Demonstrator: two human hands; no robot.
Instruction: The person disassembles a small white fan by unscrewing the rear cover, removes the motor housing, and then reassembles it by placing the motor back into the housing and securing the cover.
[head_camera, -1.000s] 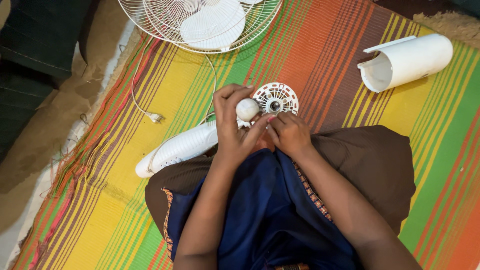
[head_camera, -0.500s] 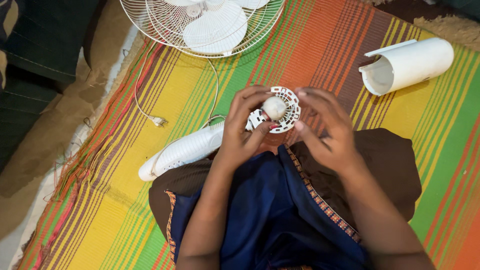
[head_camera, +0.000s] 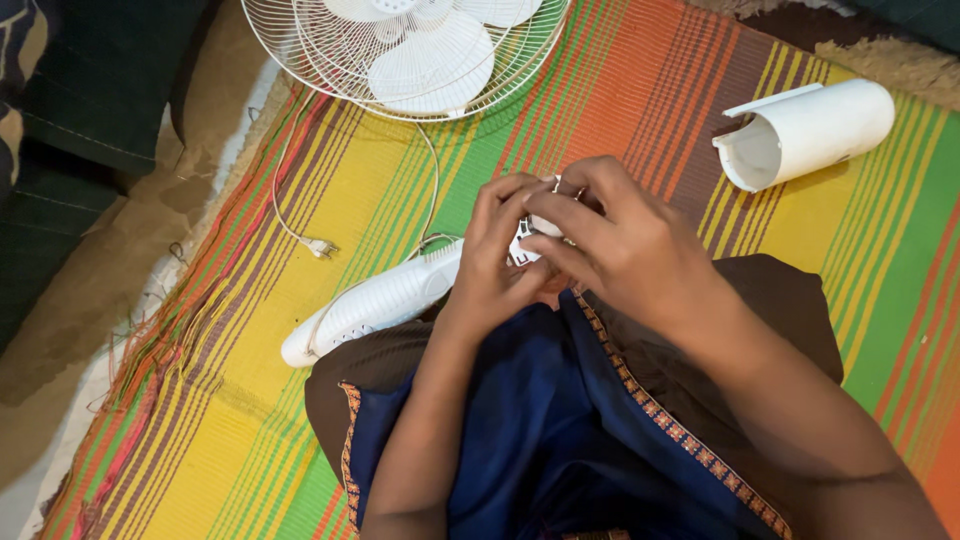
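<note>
My left hand (head_camera: 497, 262) and my right hand (head_camera: 628, 248) are both closed around a small white round fan part (head_camera: 530, 240) held above my lap. Only a sliver of it shows between the fingers. My right hand covers it from the right and above, my left hand grips it from the left. A white ribbed fan body (head_camera: 375, 302) lies on the mat just left of my left hand, its end reaching under my hands.
A white wire fan guard with blades (head_camera: 400, 50) lies at the top of the striped mat (head_camera: 250, 400). Its white cord and plug (head_camera: 320, 247) trail left. A white cylindrical housing (head_camera: 805, 133) lies at upper right. Dark cushions sit at far left.
My right hand has moved in over the round part and now covers it. The part was in plain view in my left hand before.
</note>
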